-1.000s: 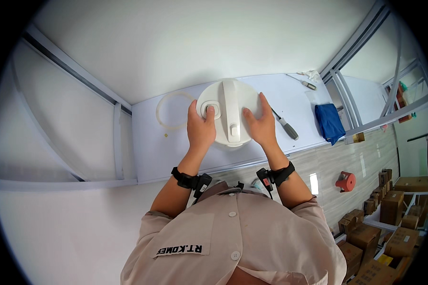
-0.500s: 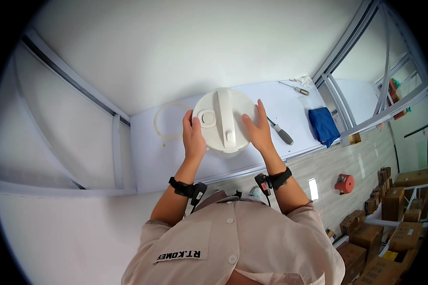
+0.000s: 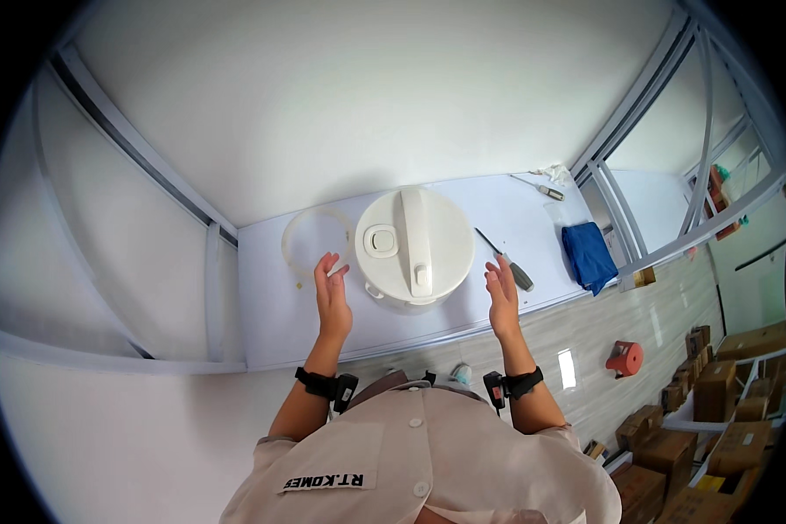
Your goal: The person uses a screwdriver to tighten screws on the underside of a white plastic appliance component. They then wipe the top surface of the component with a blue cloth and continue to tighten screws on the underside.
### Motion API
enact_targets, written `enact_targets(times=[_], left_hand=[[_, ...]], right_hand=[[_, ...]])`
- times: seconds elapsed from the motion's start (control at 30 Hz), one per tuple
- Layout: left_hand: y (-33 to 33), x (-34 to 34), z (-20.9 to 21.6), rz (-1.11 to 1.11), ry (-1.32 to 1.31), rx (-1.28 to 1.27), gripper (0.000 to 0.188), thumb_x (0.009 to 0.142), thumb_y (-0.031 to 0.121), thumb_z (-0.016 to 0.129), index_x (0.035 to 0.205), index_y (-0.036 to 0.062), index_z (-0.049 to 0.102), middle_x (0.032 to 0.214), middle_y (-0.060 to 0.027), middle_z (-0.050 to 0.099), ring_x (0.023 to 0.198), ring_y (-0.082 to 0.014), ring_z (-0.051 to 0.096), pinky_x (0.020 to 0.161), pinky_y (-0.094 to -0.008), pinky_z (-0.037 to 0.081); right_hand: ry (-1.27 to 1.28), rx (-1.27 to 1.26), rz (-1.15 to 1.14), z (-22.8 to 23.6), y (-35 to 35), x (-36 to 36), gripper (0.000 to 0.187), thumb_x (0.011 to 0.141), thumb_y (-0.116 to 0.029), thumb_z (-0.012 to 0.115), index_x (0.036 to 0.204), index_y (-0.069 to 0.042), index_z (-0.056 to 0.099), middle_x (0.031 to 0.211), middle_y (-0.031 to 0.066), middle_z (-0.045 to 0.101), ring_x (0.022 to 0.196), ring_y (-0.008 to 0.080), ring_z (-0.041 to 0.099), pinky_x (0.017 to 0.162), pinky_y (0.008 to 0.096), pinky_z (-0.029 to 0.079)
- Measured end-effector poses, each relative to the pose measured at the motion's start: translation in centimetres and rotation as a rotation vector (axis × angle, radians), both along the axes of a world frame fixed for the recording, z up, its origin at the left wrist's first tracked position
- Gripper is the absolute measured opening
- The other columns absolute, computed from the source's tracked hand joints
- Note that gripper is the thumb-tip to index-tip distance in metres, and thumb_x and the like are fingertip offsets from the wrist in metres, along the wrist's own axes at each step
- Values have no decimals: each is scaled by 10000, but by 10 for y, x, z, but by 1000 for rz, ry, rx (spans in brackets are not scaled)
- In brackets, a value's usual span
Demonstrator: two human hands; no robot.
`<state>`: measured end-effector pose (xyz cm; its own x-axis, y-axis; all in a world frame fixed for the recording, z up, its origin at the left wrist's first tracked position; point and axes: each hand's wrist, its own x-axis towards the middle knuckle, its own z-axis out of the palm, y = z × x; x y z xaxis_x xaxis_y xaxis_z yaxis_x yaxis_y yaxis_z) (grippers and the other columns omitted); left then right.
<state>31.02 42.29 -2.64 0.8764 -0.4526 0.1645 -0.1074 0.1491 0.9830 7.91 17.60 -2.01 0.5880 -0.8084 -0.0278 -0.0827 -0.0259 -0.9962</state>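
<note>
White, smooth, round cooker with a ridged lid handle sits mid-worktop. I see my left hand and right hand flanking it, each grip open, empty.

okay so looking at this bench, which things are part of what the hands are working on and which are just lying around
In hand:
white rice cooker between left hand and right hand, both open, not touching
white ring beside it

Lying about:
screwdriver
blue cloth
small tool at the far edge
</note>
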Motion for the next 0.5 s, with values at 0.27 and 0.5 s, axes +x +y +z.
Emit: enact_targets(times=[0.27,0.5], left_hand=[[11,-7,-16,-10,-93,56,501,1086,163,539,1536,-14,409,1471,-203,561,1268,-300,622,1088,-421,473],[16,-34,21,2,-537,160,477,915,101,704,1353,-23,561,1301,-193,628,1134,-316,640,970,-404,515]], right_hand=[[77,-93,96,0,0,-6,522,1074,-333,633,1478,-14,544,1326,165,677,1171,211,647,989,364,516],[186,-158,43,5,-3,-22,492,1029,-305,694,1416,-17,598,1199,142,724,1086,215,688,922,365,549]])
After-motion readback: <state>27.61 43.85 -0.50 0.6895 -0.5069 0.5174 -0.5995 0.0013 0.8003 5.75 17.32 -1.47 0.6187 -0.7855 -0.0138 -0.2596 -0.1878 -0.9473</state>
